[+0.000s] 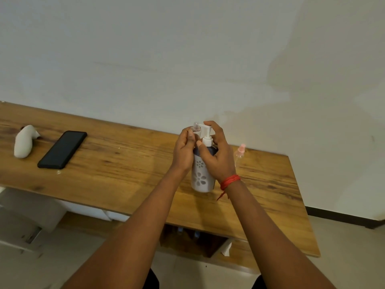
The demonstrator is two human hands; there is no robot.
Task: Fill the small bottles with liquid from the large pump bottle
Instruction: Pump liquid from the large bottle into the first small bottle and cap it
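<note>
From the head camera I see my left grip (pixel 184 150) clenched around a small clear bottle (pixel 195 126), its open neck held right at the pump spout. My right grip (pixel 218 151) grasps the large pump bottle (pixel 201 177), fingers over the pump head; it stands upright on the worktop (pixel 116 163). Another small bottle with a pink cap (pixel 240 153) stands just beside it, to the right.

Soft, even indoor light; faint shadows on the surface (pixel 125 174) beneath the forearms. Wide-angle bending tilts its edges. Slight softness throughout, no glare.
</note>
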